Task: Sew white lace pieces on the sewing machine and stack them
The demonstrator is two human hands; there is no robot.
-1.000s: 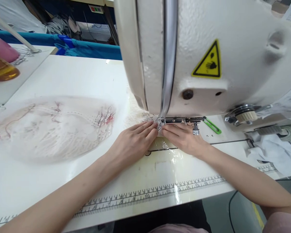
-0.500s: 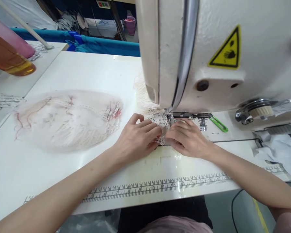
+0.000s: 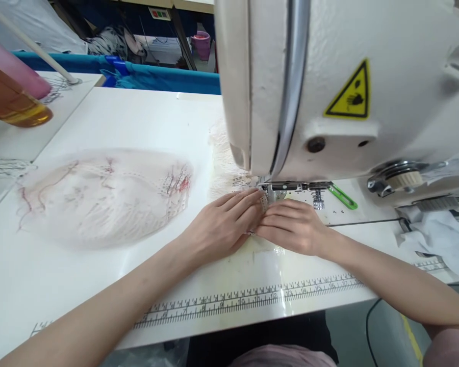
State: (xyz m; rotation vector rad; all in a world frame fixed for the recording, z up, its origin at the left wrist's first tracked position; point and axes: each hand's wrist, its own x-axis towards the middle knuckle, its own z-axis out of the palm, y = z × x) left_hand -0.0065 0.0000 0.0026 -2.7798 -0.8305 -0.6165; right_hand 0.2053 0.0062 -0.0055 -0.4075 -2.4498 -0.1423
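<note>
My left hand and my right hand lie side by side on the white table, fingertips meeting just in front of the presser foot of a large white sewing machine. Between the fingertips a narrow strip of white lace is pressed down; both hands have their fingers close together and flat on it. More pale lace trails back to the left of the machine head.
A pile of sheer white fabric with red threads lies at the left. An amber bottle stands far left. A ruler runs along the front edge. A green tool and white cloth are right.
My left fingers, curled half a second ago, now lie stretched flat toward the presser foot. Both hands have shifted slightly forward with the lace strip.
</note>
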